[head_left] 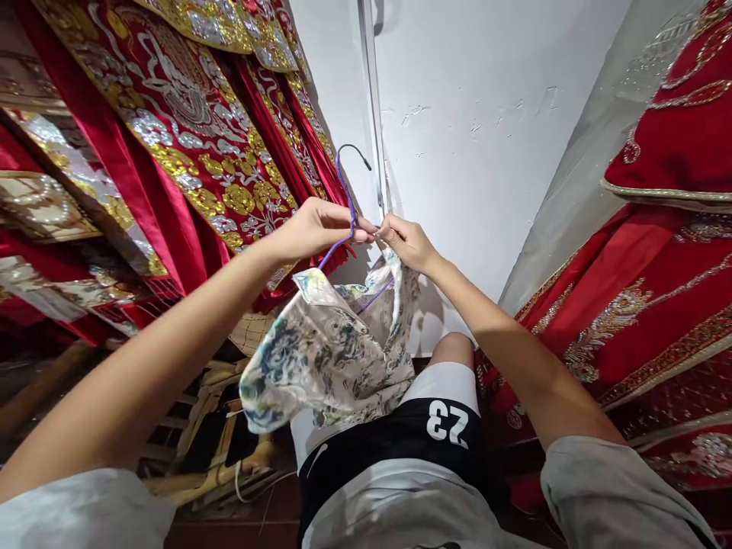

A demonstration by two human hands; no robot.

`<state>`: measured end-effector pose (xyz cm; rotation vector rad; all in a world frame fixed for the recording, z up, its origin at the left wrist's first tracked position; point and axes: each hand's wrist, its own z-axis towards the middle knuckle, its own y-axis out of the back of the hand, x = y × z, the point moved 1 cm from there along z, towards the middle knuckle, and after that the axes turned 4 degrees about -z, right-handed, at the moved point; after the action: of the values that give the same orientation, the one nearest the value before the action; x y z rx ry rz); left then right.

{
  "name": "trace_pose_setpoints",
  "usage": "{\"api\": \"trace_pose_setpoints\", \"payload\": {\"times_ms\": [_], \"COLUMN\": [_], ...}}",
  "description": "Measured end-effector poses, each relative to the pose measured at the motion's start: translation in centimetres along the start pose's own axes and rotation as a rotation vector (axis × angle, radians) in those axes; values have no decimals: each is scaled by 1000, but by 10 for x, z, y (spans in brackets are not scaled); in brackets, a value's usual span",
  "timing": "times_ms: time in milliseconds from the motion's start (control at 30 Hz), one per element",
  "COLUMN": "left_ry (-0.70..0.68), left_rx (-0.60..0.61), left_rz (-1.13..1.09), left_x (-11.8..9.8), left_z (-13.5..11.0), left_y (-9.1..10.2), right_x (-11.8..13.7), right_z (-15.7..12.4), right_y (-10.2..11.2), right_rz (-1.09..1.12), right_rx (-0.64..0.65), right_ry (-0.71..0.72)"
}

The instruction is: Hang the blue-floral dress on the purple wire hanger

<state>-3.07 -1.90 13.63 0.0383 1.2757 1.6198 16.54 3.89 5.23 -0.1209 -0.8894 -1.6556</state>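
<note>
A purple wire hanger (343, 179) rises in front of me, its dark hook at the top. My left hand (320, 229) is closed around the hanger's neck, and its fingertips meet those of my other hand. My right hand (409, 240) pinches the edge of a pale floral garment (337, 351) near its neckline. The garment drapes over my lap, with blue, green and yellow print and a pointed flap at the upper left. Part of the hanger's purple wire shows inside its neck opening; the rest is covered by cloth.
Red embroidered costumes with gold and silver sequins (234, 191) hang on the left. More red beaded garments (629, 305) hang on the right beside a sheer cover. Ahead stands a white wall (474, 99) with a metal strip. Wooden frames (211, 412) lie at the lower left.
</note>
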Motion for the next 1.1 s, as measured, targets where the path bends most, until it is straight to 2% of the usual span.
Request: {"api": "trace_pose_setpoints", "payload": {"times_ms": [67,133,200,300,400,467,567,667,767,867,1000,1100], "left_ry": [170,300,345,336,271,206,140,97,48,72,182,226], "left_rx": [138,182,132,-6,-168,-248,-262,-221,-258,-341,-346,-309], "left_rz": [-116,-121,-35,172,337,385,382,347,364,451,557,591], "left_x": [0,4,12,31,53,64,73,70,62,61,74,81], "left_z": [1,4,10,23,43,59,81,93,85,64,41,44], "left_y": [16,30,41,47,42,36,20,1,-15,-20,-8,2], "right_x": [-5,-10,-15,-23,-32,-39,-51,-60,-60,-56,-53,-56], "right_z": [0,4,16,46,75,84,78,57,40,46,79,97], "right_y": [5,12,17,22,26,32,47,64,73,65,40,31], "right_rz": [-130,-237,-309,-371,-408,-422,-433,-440,-454,-463,-457,-469], "right_rx": [-19,-68,-116,-145,-157,-184,-217,-231,-272,-283,-220,-195], "right_ry": [-18,-45,-66,-91,-111,-114,-92,-79,-105,-74,-48,-96]}}
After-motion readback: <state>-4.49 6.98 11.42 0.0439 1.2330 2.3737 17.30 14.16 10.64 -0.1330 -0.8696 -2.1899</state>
